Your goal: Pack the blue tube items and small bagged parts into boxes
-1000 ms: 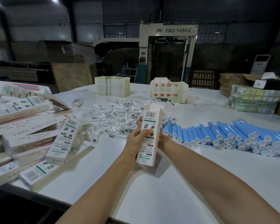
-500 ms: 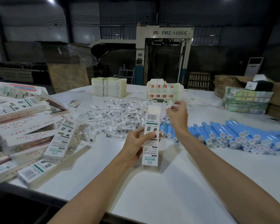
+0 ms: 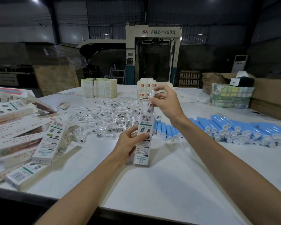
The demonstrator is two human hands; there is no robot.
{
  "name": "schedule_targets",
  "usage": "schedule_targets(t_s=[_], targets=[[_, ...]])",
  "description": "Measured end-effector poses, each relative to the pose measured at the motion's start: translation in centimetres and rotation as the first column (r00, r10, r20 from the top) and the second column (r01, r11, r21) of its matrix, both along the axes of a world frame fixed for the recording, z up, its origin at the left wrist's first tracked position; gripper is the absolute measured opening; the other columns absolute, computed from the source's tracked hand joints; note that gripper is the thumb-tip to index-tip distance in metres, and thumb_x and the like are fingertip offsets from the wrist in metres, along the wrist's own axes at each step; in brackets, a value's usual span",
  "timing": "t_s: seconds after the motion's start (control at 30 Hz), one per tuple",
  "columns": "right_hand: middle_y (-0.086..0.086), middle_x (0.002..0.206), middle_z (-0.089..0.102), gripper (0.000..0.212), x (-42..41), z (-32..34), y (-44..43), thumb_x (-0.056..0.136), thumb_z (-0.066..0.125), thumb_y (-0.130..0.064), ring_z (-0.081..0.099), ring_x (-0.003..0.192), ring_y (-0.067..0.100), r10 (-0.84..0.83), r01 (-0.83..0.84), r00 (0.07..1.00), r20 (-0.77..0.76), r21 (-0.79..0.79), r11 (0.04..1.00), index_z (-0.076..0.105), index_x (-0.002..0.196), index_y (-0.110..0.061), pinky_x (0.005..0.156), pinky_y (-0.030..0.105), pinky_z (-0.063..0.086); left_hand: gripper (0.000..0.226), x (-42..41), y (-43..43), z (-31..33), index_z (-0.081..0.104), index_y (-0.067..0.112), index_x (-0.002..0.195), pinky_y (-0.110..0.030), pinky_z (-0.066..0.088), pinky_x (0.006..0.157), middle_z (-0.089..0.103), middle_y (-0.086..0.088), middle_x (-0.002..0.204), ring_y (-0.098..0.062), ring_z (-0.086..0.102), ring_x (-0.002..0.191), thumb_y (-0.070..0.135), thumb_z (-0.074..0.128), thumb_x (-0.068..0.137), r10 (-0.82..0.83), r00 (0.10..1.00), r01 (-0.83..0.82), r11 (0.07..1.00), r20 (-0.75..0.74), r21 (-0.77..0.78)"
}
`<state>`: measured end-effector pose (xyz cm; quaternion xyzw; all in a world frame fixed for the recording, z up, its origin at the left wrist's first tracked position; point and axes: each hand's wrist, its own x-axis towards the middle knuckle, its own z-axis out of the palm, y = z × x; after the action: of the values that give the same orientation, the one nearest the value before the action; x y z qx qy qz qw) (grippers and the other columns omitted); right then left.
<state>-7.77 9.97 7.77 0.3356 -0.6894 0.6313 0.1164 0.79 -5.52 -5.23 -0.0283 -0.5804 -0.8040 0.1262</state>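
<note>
My left hand (image 3: 130,143) grips a tall white printed box (image 3: 143,140) that stands upright on the white table (image 3: 177,176). My right hand (image 3: 165,101) pinches a small clear bagged part (image 3: 150,101) just above the box's open top, its lower end at the opening. A heap of several bagged parts (image 3: 104,117) lies behind the box. Rows of blue tubes with white caps (image 3: 225,129) lie on the table to the right.
A pile of filled and flat white boxes (image 3: 23,135) covers the table's left side. Stacks of flat cartons (image 3: 98,87) and a red-marked stack (image 3: 146,88) stand at the far edge. Wrapped bundles (image 3: 230,96) and brown cardboard boxes (image 3: 269,98) sit at the right.
My right hand left the box, picked a bagged part from the heap and brought it down to the box's open top. The left hand kept holding the box upright.
</note>
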Motion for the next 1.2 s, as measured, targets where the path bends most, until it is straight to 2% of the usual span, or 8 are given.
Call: schedule_targets(t_s=[0.17,0.33,0.43,0.53,0.7,0.93,1.1,1.2], targets=[[0.014,0.1,0.075,0.026,0.5,-0.7,0.0,0.093,0.074,-0.004,0.076,0.088,0.027,0.052,-0.05,0.999,-0.014,0.141,0.989,0.058,0.112,-0.012,0.077,0.041,0.065,0.058,0.1,0.1,0.1,0.074,0.014,0.129,-0.033,0.065,0.075,0.08,-0.017,0.117,-0.03,0.081,0.1,0.015,0.094,0.075,-0.003,1.0,0.003,1.0,-0.007,0.001],[0.002,0.094,0.076,0.022,0.8,-1.1,0.0,0.091,0.076,-0.009,0.073,0.089,0.012,0.077,-0.052,0.994,-0.073,0.296,0.954,0.062,0.108,-0.012,0.076,0.03,0.064,0.056,-0.1,0.0,0.1,0.075,0.013,0.128,-0.034,0.064,0.075,0.08,-0.019,0.117,-0.031,0.081,0.099,0.014,0.093,0.075,0.004,1.0,-0.004,1.0,-0.011,0.01],[-0.003,0.099,0.072,0.013,0.6,-1.6,0.2,0.093,0.073,-0.016,0.066,0.095,0.008,0.025,0.051,0.981,-0.195,0.375,0.926,0.07,0.106,-0.015,0.078,0.019,0.051,0.057,-0.1,0.0,0.0,0.075,0.012,0.129,-0.036,0.065,0.078,0.08,-0.019,0.119,-0.033,0.08,0.103,0.015,0.093,0.075,0.009,1.0,-0.009,1.0,-0.013,0.002],[-0.001,0.107,0.065,0.013,0.3,-2.7,0.4,0.099,0.067,-0.022,0.056,0.109,0.014,0.002,0.11,0.967,-0.254,0.424,0.899,0.077,0.102,-0.013,0.088,0.026,0.042,0.053,-0.2,0.0,-0.1,0.075,0.011,0.13,-0.038,0.064,0.083,0.079,-0.018,0.122,-0.034,0.079,0.107,0.014,0.093,0.08,0.0,1.0,-0.001,1.0,-0.025,-0.019],[-0.002,0.122,0.057,0.02,0.8,-6.4,1.0,0.106,0.059,-0.021,0.058,0.109,0.003,-0.092,0.109,0.987,-0.133,0.123,0.986,0.068,0.124,-0.019,0.086,0.009,0.042,0.046,0.2,0.1,0.1,0.08,0.019,0.122,-0.039,0.065,0.085,0.079,-0.014,0.122,-0.034,0.077,0.11,0.019,0.094,0.078,0.021,0.999,-0.022,0.999,-0.024,-0.036],[-0.001,0.114,0.075,0.04,1.8,-10.3,1.5,0.104,0.066,-0.024,0.071,0.108,0.015,0.085,-0.085,0.996,-0.003,-0.028,0.996,0.052,0.141,-0.025,0.09,0.024,0.055,0.048,0.3,0.8,0.2,0.072,0.019,0.134,-0.044,0.064,0.093,0.079,-0.017,0.123,-0.037,0.075,0.118,0.015,0.088,0.089,-0.014,0.998,0.007,0.994,-0.064,-0.106],[0.004,0.113,0.076,0.041,2.0,-10.2,1.6,0.103,0.067,-0.022,0.072,0.107,0.016,0.117,-0.109,0.991,0.06,-0.118,0.987,0.055,0.143,-0.024,0.09,0.022,0.054,0.082,0.8,1.0,0.7,0.036,0.052,0.153,-0.029,0.062,0.088,0.081,-0.008,0.12,-0.027,0.078,0.112,0.019,0.084,0.095,0.021,0.983,-0.073,0.957,-0.185,-0.281],[0.001,0.113,0.075,0.042,2.1,-10.2,1.8,0.103,0.067,-0.024,0.072,0.108,0.015,0.109,-0.101,0.992,0.057,-0.13,0.986,0.057,0.144,-0.025,0.09,0.024,0.055,0.086,0.7,1.4,0.9,0.035,0.056,0.157,-0.026,0.061,0.089,0.08,-0.007,0.122,-0.025,0.076,0.116,0.014,0.08,0.098,-0.005,0.971,-0.076,0.941,-0.238,-0.331]])
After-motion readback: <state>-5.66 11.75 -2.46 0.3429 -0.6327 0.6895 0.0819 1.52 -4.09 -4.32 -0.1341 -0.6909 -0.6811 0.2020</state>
